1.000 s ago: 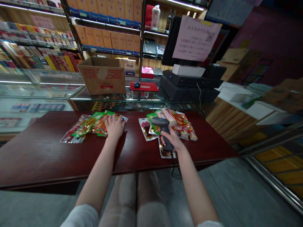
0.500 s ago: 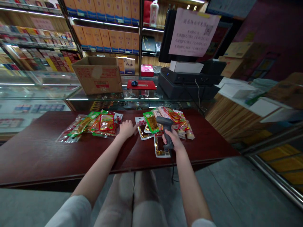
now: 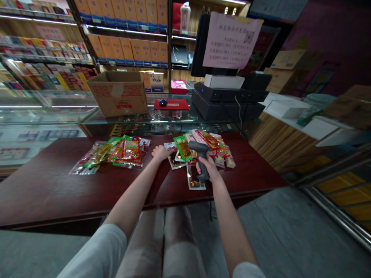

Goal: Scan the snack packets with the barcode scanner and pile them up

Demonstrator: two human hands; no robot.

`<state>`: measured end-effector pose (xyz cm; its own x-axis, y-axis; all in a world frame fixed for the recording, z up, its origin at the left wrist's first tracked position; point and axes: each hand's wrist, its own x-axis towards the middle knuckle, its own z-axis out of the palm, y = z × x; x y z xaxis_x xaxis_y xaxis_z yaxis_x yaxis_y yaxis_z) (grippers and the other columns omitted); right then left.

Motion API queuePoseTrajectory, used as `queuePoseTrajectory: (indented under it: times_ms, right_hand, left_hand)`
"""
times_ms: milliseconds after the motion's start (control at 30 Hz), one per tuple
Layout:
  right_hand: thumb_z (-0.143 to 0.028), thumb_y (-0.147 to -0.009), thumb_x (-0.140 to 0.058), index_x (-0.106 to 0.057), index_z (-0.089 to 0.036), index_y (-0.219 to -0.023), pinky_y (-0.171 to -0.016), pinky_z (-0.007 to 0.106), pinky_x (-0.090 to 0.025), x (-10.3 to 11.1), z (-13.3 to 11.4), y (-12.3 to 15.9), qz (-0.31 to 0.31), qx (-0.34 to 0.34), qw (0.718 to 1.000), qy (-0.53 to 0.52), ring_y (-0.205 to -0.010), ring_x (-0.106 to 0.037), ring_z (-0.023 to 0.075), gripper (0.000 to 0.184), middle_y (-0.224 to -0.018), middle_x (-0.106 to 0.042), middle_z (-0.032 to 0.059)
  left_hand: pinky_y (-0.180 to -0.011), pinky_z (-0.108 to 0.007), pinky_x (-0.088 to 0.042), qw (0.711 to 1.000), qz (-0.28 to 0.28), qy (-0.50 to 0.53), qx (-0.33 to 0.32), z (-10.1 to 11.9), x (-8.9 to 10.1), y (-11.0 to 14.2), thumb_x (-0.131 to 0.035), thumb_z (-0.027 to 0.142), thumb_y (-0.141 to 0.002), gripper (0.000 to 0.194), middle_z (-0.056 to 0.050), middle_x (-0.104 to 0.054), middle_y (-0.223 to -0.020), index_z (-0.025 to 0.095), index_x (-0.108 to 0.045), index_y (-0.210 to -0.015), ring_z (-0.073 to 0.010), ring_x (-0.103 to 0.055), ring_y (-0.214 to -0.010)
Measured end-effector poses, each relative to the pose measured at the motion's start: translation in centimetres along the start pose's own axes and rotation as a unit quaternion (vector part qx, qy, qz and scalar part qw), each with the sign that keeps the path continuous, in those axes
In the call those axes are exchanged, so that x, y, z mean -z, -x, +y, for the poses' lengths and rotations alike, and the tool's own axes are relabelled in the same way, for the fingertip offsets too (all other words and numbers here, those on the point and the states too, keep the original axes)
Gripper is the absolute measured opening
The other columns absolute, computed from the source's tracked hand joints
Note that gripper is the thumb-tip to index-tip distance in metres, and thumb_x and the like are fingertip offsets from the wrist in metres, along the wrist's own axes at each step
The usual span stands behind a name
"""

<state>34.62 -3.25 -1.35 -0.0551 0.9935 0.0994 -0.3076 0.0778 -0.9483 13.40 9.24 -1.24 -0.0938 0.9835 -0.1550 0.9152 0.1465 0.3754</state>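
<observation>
My right hand [image 3: 209, 168] is wrapped round the grip of a dark grey barcode scanner [image 3: 199, 146], held over a heap of snack packets. Just left of that heap is my left hand [image 3: 161, 152], fingers apart, with its thumb at the edge of a white-and-gold snack packet [image 3: 177, 165]. A green packet [image 3: 183, 148] and a red-and-clear packet [image 3: 217, 143] lie in the same heap. Below the scanner another gold packet [image 3: 193, 180] rests flat, partly covered. A second pile of snack packets [image 3: 131, 148] lies on the left of the table.
The dark red table [image 3: 52, 185] runs along a glass counter [image 3: 121, 121]. On the counter stand an open cardboard box [image 3: 117, 98], a mouse [image 3: 162, 102] on a red mat, and a monitor [image 3: 199, 50] with a paper sign. The scanner's cord [image 3: 210, 208] hangs over the table's front edge.
My left hand has moved right, away from the left pile and toward the white-and-gold packet. My right hand still holds the scanner over the heap. The view has shifted slightly.
</observation>
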Motion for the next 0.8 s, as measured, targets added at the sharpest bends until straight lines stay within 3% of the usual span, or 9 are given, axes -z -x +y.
queuePoseTrajectory:
  times_ms: [100,167,300,433,533,633,800]
  right_hand:
    - [-0.042,-0.080,-0.066,-0.051,-0.021,-0.100,-0.036,0.020,-0.038,0.0,0.1,-0.1,0.006,-0.001,1.000,0.001,-0.039,-0.047,0.0097,0.032,-0.054,-0.057,-0.0071]
    - [-0.043,-0.080,-0.065,-0.051,-0.021,-0.099,-0.036,0.020,-0.037,-0.1,0.1,-0.1,0.009,0.002,1.000,0.006,-0.038,-0.046,0.0093,0.033,-0.055,-0.058,-0.0067]
    - [-0.042,-0.081,-0.064,-0.052,-0.020,-0.098,-0.035,0.020,-0.035,-0.3,-0.1,0.0,0.009,0.002,1.000,0.024,-0.035,-0.044,0.0090,0.030,-0.048,-0.053,-0.0084]
    - [-0.040,-0.079,-0.066,-0.051,-0.021,-0.099,-0.035,0.021,-0.039,-0.9,-0.1,0.1,0.020,0.009,1.000,0.018,-0.039,-0.048,0.0084,0.032,-0.065,-0.063,-0.0049]
    - [-0.040,-0.077,-0.068,-0.049,-0.022,-0.099,-0.034,0.021,-0.039,-1.5,0.1,0.0,0.029,0.011,0.999,0.023,-0.039,-0.049,0.0074,0.035,-0.073,-0.065,-0.0036]
    - [-0.041,-0.076,-0.068,-0.049,-0.021,-0.099,-0.033,0.020,-0.038,-1.9,0.1,-0.1,0.029,0.010,0.999,0.028,-0.038,-0.047,0.0073,0.036,-0.067,-0.062,-0.0049]
    - [-0.041,-0.076,-0.068,-0.049,-0.021,-0.101,-0.035,0.020,-0.040,-2.3,-0.5,0.0,0.027,0.005,0.999,0.019,-0.040,-0.048,0.0080,0.037,-0.065,-0.062,-0.0051]
  left_hand:
    - [-0.104,-0.050,-0.033,1.000,0.002,-0.018,-0.001,0.6,-0.2,0.3,-0.068,0.062,-0.066,0.090,-0.030,-0.044,-0.141,0.008,-0.046,-0.133,-0.0429,-0.041,-0.132]
    - [-0.105,-0.050,-0.032,1.000,-0.012,-0.022,0.004,0.9,-0.1,0.3,-0.071,0.061,-0.063,0.093,-0.029,-0.042,-0.143,0.010,-0.043,-0.135,-0.0424,-0.040,-0.133]
    - [-0.105,-0.047,-0.032,0.999,-0.040,-0.012,0.014,0.7,0.5,0.4,-0.071,0.056,-0.066,0.081,-0.024,-0.043,-0.145,0.016,-0.047,-0.132,-0.0385,-0.040,-0.135]
    - [-0.103,-0.046,-0.034,1.000,-0.024,0.006,-0.015,-0.1,0.5,1.2,-0.066,0.048,-0.074,0.065,-0.019,-0.050,-0.140,0.019,-0.048,-0.129,-0.0353,-0.045,-0.131]
    - [-0.102,-0.046,-0.035,1.000,-0.001,0.010,-0.012,-0.4,0.1,1.7,-0.063,0.056,-0.075,0.073,-0.023,-0.049,-0.139,0.015,-0.044,-0.133,-0.0365,-0.046,-0.130]
    - [-0.104,-0.048,-0.032,0.999,-0.003,-0.024,-0.034,-0.6,0.0,1.8,-0.066,0.066,-0.068,0.088,-0.028,-0.043,-0.142,0.009,-0.046,-0.132,-0.0407,-0.040,-0.133]
    - [-0.106,-0.054,-0.029,0.995,-0.036,0.098,-0.004,-1.5,1.1,0.4,-0.084,0.041,-0.050,0.083,-0.028,-0.043,-0.144,0.014,-0.056,-0.123,-0.0455,-0.036,-0.136]
